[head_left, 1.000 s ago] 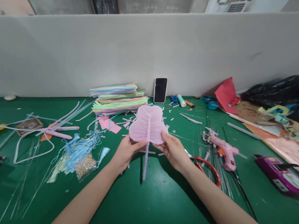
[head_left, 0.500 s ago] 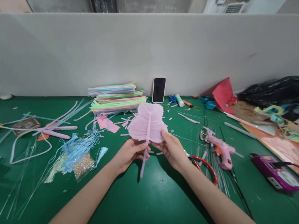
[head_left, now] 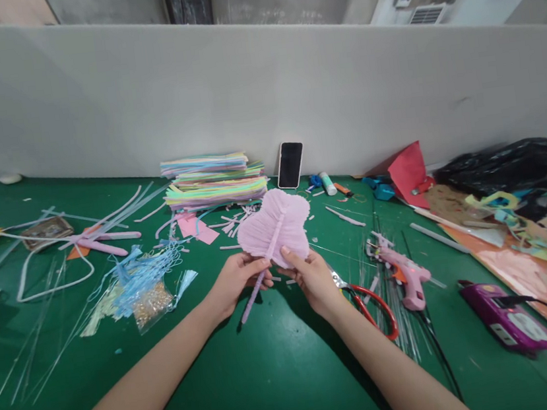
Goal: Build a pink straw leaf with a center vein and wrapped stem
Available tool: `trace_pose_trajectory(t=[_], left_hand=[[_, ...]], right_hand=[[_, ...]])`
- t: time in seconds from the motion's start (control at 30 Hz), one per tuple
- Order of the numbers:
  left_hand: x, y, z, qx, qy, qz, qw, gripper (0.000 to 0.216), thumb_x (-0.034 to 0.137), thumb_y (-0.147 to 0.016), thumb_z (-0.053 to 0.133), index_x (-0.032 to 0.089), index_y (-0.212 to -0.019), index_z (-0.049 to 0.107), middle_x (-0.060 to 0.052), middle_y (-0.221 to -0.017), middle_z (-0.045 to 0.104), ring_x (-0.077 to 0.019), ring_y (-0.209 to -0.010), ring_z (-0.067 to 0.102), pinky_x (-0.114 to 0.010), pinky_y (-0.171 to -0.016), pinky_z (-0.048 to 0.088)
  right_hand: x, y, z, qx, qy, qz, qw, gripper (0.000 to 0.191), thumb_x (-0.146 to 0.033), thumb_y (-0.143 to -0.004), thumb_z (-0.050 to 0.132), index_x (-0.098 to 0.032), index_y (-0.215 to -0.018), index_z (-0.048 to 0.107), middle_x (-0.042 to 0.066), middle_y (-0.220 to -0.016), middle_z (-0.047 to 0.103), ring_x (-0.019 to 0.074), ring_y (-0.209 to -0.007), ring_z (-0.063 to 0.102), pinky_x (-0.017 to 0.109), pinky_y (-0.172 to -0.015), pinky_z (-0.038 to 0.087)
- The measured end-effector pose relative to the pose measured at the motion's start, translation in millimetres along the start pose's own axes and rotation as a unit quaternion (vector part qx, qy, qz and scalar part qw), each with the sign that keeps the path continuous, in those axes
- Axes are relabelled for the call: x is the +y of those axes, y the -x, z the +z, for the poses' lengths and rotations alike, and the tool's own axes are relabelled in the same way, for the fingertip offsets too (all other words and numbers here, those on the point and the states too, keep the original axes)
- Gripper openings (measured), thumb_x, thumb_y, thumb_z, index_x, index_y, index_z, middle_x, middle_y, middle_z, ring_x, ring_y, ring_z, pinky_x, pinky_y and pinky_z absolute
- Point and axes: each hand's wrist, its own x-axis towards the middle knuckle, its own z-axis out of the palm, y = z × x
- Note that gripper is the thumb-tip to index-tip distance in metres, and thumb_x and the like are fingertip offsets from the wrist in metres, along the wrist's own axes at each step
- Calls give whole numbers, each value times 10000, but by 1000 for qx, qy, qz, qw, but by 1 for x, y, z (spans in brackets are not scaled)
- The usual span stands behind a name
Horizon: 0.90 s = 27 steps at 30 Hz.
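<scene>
Pink pleated fan (head_left: 275,227) pinched by left hand (head_left: 236,281) and right hand (head_left: 312,278).

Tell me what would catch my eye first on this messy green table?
The pink pleated fan stands out first, held up at the middle of the view with the left hand and right hand gripping its lower edge, its stem slanting down between them. Behind it, a stack of pastel sheets lies by the grey wall. To the right, a pink glue gun lies on the green table.
</scene>
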Motion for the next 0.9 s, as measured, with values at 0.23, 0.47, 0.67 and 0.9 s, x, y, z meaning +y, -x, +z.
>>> trace_pose_trajectory(t=[0.23, 0.47, 0.67, 0.9], left_hand=[[-1, 1, 5, 49, 11, 12, 999, 183, 285, -762, 709, 119, -743, 636, -20, -654, 663, -97, -575, 632, -187, -553, 496], [1, 2, 8, 32, 22, -11, 999, 171, 302, -811, 680, 142, -833, 623, -2, -770, 656, -36, -488, 562, -121, -356, 363], [3, 6, 1, -58, 13, -65, 996, 279, 367, -828, 684, 128, -970, 672, -58, -812, 703, -93, -565, 642, -178, -478, 516], [-1, 9, 6, -84, 23, -69, 994, 300, 346, -762, 766, 158, -938, 613, -63, -862, 737, -135, -658, 704, -224, -596, 553]], right_hand=[[4, 1, 1, 9, 42, -24, 999, 328, -378, -660, 808, -168, -905, 745, 52, -906, 763, 162, -748, 677, 276, -689, 544], [6, -2, -3, 18, 46, -24, 998, 361, -412, -655, 807, -159, -902, 731, 68, -931, 764, 200, -777, 700, 312, -683, 558], [-12, -12, -15, 53, 16, -36, 998, 379, -411, -619, 834, -173, -888, 712, 51, -883, 761, 204, -747, 721, 311, -668, 580], [-15, -8, -10, 39, -26, -16, 999, 355, -434, -602, 842, -181, -812, 709, 33, -840, 752, 174, -760, 720, 262, -681, 585]])
